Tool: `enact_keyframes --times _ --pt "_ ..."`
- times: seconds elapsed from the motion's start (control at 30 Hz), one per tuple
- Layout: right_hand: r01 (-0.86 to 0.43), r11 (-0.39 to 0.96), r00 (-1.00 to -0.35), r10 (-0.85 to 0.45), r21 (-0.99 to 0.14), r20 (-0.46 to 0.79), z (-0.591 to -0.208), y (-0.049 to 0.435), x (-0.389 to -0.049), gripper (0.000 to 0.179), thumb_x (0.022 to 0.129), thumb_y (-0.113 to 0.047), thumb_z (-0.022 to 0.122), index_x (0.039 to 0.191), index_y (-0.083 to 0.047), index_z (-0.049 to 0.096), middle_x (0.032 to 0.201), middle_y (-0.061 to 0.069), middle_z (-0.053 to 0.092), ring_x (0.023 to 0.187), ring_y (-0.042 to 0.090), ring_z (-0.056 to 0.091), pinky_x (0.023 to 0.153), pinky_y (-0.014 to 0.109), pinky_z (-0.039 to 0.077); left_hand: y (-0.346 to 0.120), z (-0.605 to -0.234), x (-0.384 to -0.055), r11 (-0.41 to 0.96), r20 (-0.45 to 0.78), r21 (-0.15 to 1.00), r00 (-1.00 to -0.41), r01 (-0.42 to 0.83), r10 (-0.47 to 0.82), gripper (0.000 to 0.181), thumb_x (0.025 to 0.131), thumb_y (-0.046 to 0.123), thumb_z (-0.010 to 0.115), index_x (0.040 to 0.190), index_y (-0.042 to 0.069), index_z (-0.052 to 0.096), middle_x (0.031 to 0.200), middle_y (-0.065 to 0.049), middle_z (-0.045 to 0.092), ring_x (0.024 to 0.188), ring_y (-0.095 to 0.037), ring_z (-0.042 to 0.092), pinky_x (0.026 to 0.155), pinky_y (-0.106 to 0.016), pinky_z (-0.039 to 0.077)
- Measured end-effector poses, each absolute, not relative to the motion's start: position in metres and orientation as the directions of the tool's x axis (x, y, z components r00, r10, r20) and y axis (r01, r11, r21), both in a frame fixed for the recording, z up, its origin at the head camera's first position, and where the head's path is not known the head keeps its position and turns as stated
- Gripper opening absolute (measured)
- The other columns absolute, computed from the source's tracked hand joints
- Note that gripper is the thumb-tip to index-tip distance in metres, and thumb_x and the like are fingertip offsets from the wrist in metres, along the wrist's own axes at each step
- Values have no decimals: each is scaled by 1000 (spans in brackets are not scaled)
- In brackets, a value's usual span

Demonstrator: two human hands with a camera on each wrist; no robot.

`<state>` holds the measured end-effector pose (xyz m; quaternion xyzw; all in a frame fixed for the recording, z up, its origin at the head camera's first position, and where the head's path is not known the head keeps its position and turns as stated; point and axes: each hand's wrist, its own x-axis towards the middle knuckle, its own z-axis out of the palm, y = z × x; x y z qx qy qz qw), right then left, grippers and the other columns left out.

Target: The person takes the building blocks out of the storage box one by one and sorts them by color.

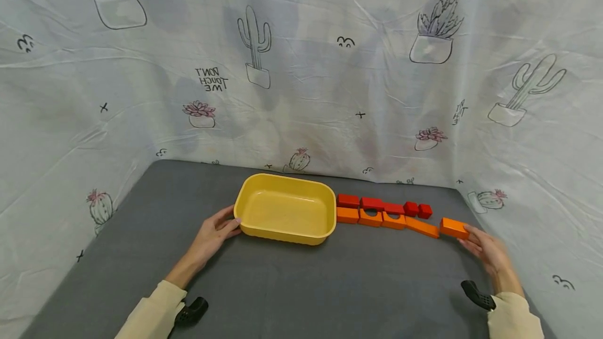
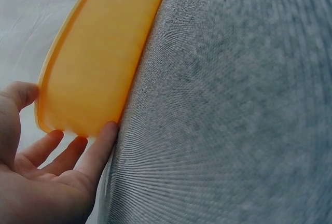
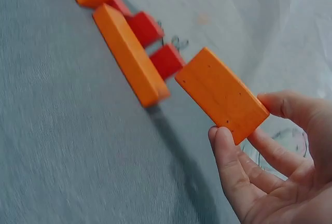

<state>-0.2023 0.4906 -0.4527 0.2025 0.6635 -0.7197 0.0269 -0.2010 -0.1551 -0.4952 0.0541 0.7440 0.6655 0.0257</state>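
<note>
A yellow plastic bin point(image 1: 285, 235) stands on the grey table. My left hand point(image 1: 218, 234) holds it at its left end. In the left wrist view the thumb is at the bin's rim and the fingertips point(image 2: 109, 128) touch its end wall. My right hand point(image 1: 487, 250) pinches an orange rectangular block point(image 3: 222, 95) between thumb and fingers by one end, raised over the table. Left of that block lies a long orange block point(image 1: 421, 227), in line with orange arch blocks point(image 1: 370, 219) and an orange rectangular block point(image 1: 347, 216) beside the bin.
Behind the orange row runs a row of red blocks point(image 1: 347, 201), with two small red cubes point(image 1: 425, 211) at its right end. A white cloth point(image 1: 311, 67) printed with cacti hangs behind and along both sides of the grey table point(image 1: 301, 286).
</note>
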Motion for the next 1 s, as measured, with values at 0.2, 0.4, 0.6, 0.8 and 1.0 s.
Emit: enact_keyframes --times 0.2,0.4,0.6,0.8,1.0 --pt "347 -145 -895 243 -927 -373 -459 500 -202 26 97 -20 63 71 -26 67 78 -10 67 73 10 70 76 26 60 -157 -497 -200 100 43 994 -993 54 108 63 98 27 63 148 0 38 145 -23 44 110 -10 62 92 -30 56" --pt "354 18 -883 335 -935 -328 -466 498 -203 28 95 -23 66 112 -1 65 75 -13 65 69 7 70 71 24 60 -157 -497 -197 91 39 995 -993 49 107 61 98 25 63 148 0 38 145 -24 44 109 -9 62 92 -30 56" --pt "342 352 -868 473 -871 -150 -474 486 -200 63 99 -27 55 136 23 40 68 -15 60 57 -2 63 57 17 57 -158 -496 -196 99 33 994 -994 44 107 61 98 25 62 148 0 38 145 -24 44 112 -15 62 92 -30 55" --pt "357 633 -847 530 -687 49 -480 473 -201 52 96 -30 55 120 16 61 68 1 68 56 1 51 50 16 44 -157 -498 -196 94 20 995 -995 29 98 60 98 23 63 148 1 39 145 -22 45 113 -18 61 92 -31 55" --pt "402 663 -833 551 -631 47 -495 471 -197 52 96 -32 54 117 15 63 71 9 70 63 8 50 52 20 39 -155 -504 -192 99 2 995 -994 13 112 62 98 24 63 149 -1 37 145 -24 44 108 -7 62 92 -31 55"
